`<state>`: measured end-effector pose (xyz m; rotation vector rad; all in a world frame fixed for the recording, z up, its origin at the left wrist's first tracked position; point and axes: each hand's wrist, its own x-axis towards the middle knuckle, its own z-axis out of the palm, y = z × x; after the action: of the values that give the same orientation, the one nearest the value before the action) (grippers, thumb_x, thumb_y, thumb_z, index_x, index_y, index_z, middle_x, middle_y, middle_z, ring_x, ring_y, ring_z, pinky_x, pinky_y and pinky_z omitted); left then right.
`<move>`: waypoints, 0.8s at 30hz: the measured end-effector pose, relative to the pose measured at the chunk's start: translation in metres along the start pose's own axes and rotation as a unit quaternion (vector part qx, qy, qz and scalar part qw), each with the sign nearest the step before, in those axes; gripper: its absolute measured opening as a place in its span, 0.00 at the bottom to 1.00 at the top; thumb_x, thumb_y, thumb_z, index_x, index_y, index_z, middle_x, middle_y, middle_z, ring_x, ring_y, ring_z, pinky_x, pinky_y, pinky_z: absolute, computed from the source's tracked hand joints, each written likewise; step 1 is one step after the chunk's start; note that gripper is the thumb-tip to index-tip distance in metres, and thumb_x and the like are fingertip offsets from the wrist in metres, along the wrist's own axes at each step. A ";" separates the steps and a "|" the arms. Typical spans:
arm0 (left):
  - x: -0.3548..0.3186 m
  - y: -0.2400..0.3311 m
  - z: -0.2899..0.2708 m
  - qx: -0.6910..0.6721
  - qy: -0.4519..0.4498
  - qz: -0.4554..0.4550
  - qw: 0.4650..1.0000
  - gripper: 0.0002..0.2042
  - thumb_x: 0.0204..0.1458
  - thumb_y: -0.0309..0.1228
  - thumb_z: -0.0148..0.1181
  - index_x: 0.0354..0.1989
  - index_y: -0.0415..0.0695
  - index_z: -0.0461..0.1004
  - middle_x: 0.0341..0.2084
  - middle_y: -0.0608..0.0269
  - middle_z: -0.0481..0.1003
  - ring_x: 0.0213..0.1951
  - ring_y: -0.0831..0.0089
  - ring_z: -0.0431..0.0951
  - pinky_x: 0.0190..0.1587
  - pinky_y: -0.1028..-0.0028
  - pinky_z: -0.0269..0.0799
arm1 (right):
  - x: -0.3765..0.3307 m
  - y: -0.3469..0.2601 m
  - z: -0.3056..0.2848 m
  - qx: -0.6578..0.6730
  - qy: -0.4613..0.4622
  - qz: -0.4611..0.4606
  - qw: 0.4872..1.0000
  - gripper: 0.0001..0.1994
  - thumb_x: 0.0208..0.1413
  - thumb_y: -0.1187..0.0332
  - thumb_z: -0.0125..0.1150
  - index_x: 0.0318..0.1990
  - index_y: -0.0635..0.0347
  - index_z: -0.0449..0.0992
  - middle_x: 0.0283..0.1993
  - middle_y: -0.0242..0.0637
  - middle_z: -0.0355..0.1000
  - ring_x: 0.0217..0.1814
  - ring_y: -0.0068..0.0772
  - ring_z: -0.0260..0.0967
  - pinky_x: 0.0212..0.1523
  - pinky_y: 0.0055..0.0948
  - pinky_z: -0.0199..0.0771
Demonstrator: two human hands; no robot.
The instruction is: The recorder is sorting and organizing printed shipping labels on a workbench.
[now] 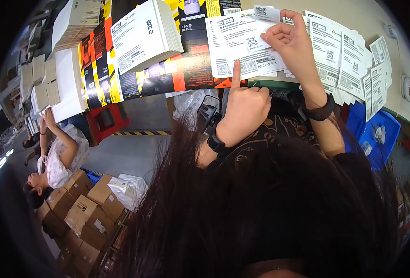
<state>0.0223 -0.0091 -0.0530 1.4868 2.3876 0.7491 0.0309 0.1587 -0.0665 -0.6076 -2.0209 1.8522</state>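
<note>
My left hand [246, 104] has its index finger stretched out, the tip resting on the lower edge of a white printed sheet [225, 37]. Its other fingers are curled and hold nothing I can see. Above the sheet's right side, my right hand [290, 41] is closed, with a small white label [267, 13] bearing a square code at its index fingertip. The right thumb tip touches the corner of another small coded label [253, 43] lying on the sheet. More white sheets lie under this one, their edges showing.
A thick stack of printed sheets [140, 34] sits left on black, red and yellow printed card [193, 60]. Fanned sheets [330, 51] and label strips [376, 83] lie right. Below hangs a blue bin [374, 139]. Another person [63, 148] works far left, near cardboard boxes [84, 213].
</note>
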 end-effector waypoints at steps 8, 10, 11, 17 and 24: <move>0.000 -0.002 0.000 -0.003 0.002 0.005 1.000 0.10 0.39 0.28 0.59 0.14 0.45 0.65 0.08 0.62 0.67 0.15 0.63 0.71 0.65 0.52 0.37 | -0.001 0.001 0.002 -0.054 0.012 -0.019 0.998 0.22 0.49 0.77 0.60 0.49 0.66 0.56 0.29 0.33 0.70 0.28 0.15 0.66 0.29 0.14 0.67; 0.000 -0.002 0.000 -0.002 -0.002 0.001 1.000 0.10 0.40 0.28 0.59 0.13 0.45 0.65 0.08 0.62 0.67 0.15 0.63 0.71 0.65 0.53 0.37 | -0.003 -0.004 0.004 -0.087 0.020 -0.019 0.996 0.23 0.48 0.76 0.61 0.49 0.66 0.56 0.29 0.32 0.70 0.27 0.15 0.66 0.28 0.15 0.67; 0.000 -0.002 0.000 -0.002 -0.002 0.001 1.000 0.10 0.40 0.28 0.59 0.13 0.45 0.65 0.08 0.62 0.67 0.15 0.63 0.71 0.65 0.53 0.37 | -0.005 -0.007 0.006 -0.119 0.026 -0.020 0.992 0.23 0.48 0.75 0.62 0.49 0.65 0.57 0.28 0.32 0.70 0.27 0.15 0.66 0.28 0.15 0.67; -0.001 -0.003 0.002 0.003 0.009 0.010 1.000 0.10 0.40 0.29 0.59 0.14 0.45 0.65 0.09 0.62 0.67 0.16 0.64 0.71 0.65 0.54 0.37 | -0.012 -0.005 0.016 -0.273 0.071 -0.110 0.953 0.29 0.43 0.67 0.68 0.50 0.64 0.57 0.27 0.29 0.68 0.26 0.16 0.66 0.26 0.15 0.67; 0.001 0.000 -0.001 -0.015 0.006 0.016 1.000 0.08 0.40 0.26 0.56 0.14 0.39 0.72 0.09 0.55 0.70 0.15 0.62 0.73 0.65 0.51 0.38 | -0.013 -0.015 0.020 -0.355 0.087 -0.071 0.928 0.35 0.37 0.60 0.72 0.52 0.61 0.59 0.32 0.32 0.65 0.26 0.24 0.67 0.27 0.24 0.70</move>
<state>0.0215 -0.0090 -0.0523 1.5162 2.3574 0.7996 0.0301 0.1339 -0.0529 -0.7398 -2.5069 0.9065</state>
